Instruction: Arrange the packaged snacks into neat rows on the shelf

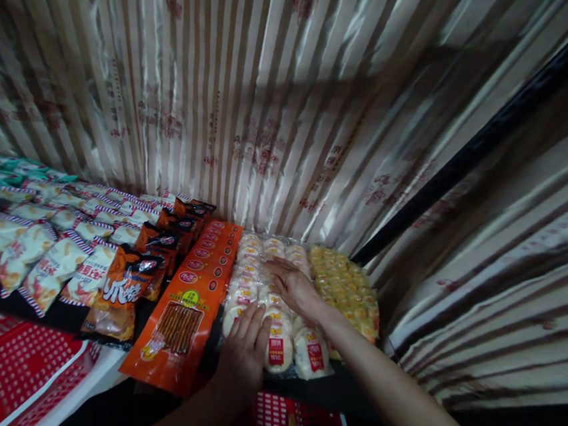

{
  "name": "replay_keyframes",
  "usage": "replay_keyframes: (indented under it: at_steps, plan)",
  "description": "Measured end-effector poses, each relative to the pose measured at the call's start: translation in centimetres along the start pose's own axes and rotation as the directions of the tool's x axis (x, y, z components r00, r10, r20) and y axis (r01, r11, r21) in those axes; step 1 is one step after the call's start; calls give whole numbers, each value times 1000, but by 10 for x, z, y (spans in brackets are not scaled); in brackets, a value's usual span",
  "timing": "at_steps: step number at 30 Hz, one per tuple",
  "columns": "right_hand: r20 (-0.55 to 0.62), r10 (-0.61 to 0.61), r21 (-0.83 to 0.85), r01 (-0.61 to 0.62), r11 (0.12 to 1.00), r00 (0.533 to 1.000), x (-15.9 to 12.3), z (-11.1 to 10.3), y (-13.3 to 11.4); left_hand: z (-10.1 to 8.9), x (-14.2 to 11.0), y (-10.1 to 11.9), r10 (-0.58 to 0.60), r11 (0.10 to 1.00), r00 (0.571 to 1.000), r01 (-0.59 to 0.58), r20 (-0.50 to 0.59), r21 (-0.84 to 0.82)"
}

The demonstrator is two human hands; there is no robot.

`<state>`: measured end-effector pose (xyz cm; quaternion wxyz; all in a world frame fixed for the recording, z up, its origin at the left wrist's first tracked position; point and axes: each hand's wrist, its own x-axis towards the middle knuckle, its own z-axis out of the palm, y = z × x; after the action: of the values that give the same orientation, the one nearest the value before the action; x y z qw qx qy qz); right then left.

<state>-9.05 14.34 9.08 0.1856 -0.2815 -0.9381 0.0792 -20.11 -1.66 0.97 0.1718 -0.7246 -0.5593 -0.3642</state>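
We rest our left hand (pixel 246 340) and right hand (pixel 294 286), fingers extended, grasping nothing, on plastic-wrapped round white crackers (pixel 276 324); a long orange plastic packet (pixel 192 299) lies at their nine o'clock.

Just right of my left fingers (pixel 247 320), a red label (pixel 276 352) on a white-filled clear pack (pixel 278 324) seems to read 雪饼. Left of them, lettering (pixel 190 296) on a long orange packet (pixel 187 309) is too blurred for me; farther left, an orange-black bag (pixel 115 313) shows what looks like a big white 爪 (pixel 114 288). Beyond my fingertips, red characters (pixel 330 161) on the pleated curtain (pixel 295 118) stay illegible.
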Motion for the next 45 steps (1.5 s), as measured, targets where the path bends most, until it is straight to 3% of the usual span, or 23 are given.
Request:
replay_keyframes:
  at_steps: [3,10,17,23,26,29,32,35,38,41,45]
  plan:
    - [100,0,-68,7,998,995,13,7,-6,7,-4,-9,2,1000,1000,-2,-28,14]
    - [356,97,-238,-10,971,929,35,25,-16,22,-18,-14,-30,997,998,26,58,73]
    - [468,33,-167,51,985,883,45,20,1,10,-13,-19,18,998,998,-21,57,55]
    - [610,-88,-72,165,984,787,51,9,9,9,-11,-17,-1,998,997,-3,77,61]
    - [643,-70,-69,148,987,762,55,9,8,10,-11,-15,-8,996,997,2,77,85]
    - [641,-36,-70,106,992,766,56,10,9,12,-11,-15,-20,996,996,13,85,86]
    - [612,-80,-31,125,992,787,54,12,12,13,-11,-16,-22,997,995,16,92,71]
    - [480,-49,-50,82,995,876,49,15,13,11,-10,-18,-31,999,996,27,89,47]
    - [270,133,-184,-84,979,954,42,19,8,5,-5,-19,-55,998,996,54,67,21]
    - [184,281,-284,-223,933,942,36,22,1,-2,0,-12,-40,999,997,41,64,-14]
    - [215,391,-301,-320,898,895,38,23,0,-6,3,8,91,994,976,-77,198,-75]
